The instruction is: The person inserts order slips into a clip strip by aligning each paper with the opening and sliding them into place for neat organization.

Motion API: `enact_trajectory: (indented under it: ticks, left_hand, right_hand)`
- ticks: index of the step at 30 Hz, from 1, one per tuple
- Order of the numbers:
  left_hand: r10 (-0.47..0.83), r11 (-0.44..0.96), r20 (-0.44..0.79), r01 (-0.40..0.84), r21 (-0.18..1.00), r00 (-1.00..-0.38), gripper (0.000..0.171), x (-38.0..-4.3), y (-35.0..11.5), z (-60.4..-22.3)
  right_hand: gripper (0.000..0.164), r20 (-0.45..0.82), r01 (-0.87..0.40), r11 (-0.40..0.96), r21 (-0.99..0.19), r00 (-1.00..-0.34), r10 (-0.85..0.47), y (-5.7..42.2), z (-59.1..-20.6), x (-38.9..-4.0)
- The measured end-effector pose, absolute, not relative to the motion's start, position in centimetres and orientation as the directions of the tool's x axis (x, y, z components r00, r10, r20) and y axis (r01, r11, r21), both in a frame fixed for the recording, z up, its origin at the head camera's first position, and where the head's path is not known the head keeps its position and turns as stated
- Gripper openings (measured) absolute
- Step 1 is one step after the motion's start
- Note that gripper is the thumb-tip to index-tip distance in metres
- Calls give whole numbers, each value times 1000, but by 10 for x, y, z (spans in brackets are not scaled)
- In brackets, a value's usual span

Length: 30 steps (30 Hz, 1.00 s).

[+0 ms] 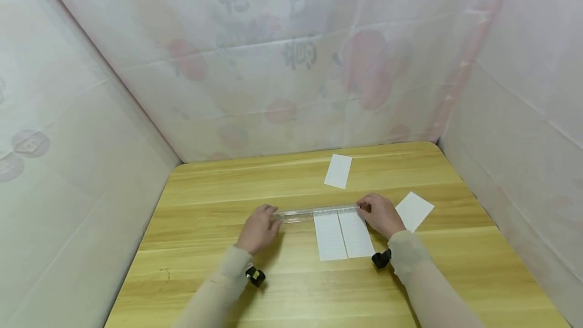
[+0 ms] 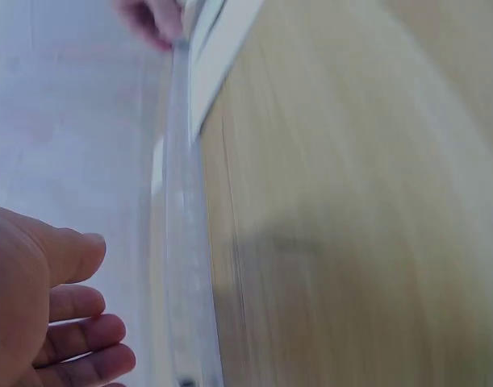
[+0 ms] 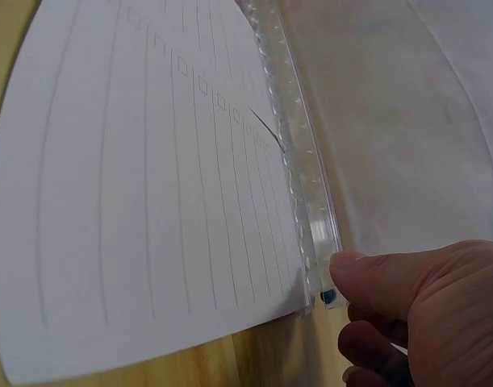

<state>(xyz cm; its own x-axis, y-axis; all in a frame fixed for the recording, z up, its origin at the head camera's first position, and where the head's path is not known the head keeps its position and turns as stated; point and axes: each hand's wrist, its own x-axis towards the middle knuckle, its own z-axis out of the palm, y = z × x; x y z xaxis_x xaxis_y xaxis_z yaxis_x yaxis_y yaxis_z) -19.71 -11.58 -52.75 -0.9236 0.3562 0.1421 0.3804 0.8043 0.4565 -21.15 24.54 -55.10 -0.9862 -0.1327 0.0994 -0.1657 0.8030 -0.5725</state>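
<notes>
A long clear plastic binding strip (image 1: pixel 298 215) with a toothed edge lies across the top edges of two white lined sheets. The left sheet (image 1: pixel 330 237) and the right sheet (image 1: pixel 357 234) are side by side with a thin gap. My right hand (image 1: pixel 381 214) pinches the strip's right end between thumb and fingers, near a small dark piece in the right wrist view. At the strip's other end is my left hand (image 1: pixel 258 229); in the left wrist view its loosely bent fingers (image 2: pixel 85 334) stand apart from the strip. Small check boxes line the sheet (image 3: pixel 149 201).
One white sheet (image 1: pixel 338 171) lies farther back on the wooden table (image 1: pixel 205 277). Another white sheet (image 1: pixel 413 211) lies at an angle right of my right hand. Pale printed curtains (image 1: pixel 273 90) enclose the table's back and sides.
</notes>
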Motion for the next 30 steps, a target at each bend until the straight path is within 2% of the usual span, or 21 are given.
enact_trajectory:
  ticks: [9, 18, 23, 30]
  left_hand:
    - [301, 765, 68, 284, 578, -951, 38, -231, -143, -535]
    - [228, 679, 67, 208, 704, -971, 23, -244, -144, -551]
    - [167, 649, 17, 123, 751, -986, 18, -246, -150, -562]
    - [166, 642, -9, 101, 760, -986, 14, -251, -151, -560]
  right_hand:
    - [18, 106, -174, 826, -536, -985, -139, 261, -538, -217]
    - [20, 95, -146, 856, -496, -989, -113, 260, -535, -223]
    - [25, 84, -93, 879, -468, -995, -61, 265, -528, -217]
    - [30, 31, 50, 895, -442, -997, 71, 299, -524, -205]
